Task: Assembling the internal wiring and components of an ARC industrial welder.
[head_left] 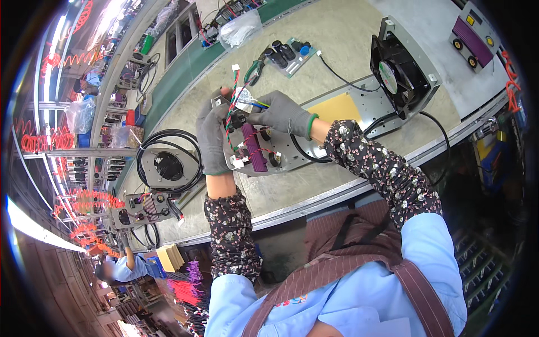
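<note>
Here, a metal panel (287, 159) lies over the bench (337, 33).

The left hand (212, 137) grips the panel's left end; the right hand (283, 112) pinches coloured wires (260, 104) above a purple block (258, 162). A fan (396, 78) stands rightward.

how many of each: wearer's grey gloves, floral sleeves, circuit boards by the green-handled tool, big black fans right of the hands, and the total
grey gloves: 2
floral sleeves: 2
circuit board: 1
black fan: 1
total: 6
</note>
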Tool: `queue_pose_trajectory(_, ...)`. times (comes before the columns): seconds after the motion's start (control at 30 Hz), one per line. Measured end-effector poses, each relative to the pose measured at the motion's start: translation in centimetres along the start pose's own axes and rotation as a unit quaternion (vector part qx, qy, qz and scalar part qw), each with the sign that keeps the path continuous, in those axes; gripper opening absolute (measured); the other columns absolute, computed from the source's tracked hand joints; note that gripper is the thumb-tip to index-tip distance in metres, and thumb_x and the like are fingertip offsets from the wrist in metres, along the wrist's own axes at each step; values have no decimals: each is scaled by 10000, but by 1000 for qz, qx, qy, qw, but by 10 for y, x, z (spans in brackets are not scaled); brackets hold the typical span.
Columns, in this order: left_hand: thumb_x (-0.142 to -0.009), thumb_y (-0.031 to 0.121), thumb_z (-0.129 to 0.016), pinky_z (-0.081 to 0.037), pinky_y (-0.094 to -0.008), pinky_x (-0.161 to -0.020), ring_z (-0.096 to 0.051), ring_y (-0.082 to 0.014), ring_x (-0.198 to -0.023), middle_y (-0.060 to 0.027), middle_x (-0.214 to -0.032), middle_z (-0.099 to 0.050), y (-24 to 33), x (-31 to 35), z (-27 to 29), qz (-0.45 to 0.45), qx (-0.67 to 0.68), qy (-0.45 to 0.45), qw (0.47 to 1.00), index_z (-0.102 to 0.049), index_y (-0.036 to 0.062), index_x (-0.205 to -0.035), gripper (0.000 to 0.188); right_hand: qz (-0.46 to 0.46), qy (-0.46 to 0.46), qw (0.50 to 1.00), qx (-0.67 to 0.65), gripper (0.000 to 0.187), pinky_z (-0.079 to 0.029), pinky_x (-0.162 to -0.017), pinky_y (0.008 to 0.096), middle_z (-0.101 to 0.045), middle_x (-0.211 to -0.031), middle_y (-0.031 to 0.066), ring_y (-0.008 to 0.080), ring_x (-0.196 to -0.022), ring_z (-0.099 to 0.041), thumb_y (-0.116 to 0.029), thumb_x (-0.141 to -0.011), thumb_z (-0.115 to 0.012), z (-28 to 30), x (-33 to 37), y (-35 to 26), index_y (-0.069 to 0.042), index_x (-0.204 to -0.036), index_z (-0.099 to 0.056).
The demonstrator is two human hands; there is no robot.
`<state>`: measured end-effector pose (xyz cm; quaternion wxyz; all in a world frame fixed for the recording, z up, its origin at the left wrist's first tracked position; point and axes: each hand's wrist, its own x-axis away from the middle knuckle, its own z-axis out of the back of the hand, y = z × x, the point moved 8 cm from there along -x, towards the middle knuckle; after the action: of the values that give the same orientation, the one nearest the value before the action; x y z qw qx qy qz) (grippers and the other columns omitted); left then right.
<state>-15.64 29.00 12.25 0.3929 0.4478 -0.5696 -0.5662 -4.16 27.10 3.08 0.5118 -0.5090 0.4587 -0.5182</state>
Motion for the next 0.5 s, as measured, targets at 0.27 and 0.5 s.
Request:
queue_pose_trajectory(0.27,-875,149,-597,-495,-351,-907,-599,-256,-1068,-203,-1166,-601,-10,-7,16,-1,-1,-34,999,-545,-67,-1211,402,71,116,990,-28,371,-450,-613,267,-582,-669,41,95,-606,-531,-397,-920,-558,27,-1,-6,-38,-923,-655)
queue_pose_trajectory(0.5,-854,63,-521,-483,-246,-822,-618,-140,-946,-116,-1102,-647,-9,-5,20,-7,-34,4,999,-569,-65,-1185,359,53,185,965,-176,203,-487,-657,280,-669,-727,76,143,-675,-624,-216,-864,-646,43,-3,-1,-24,-914,-685)
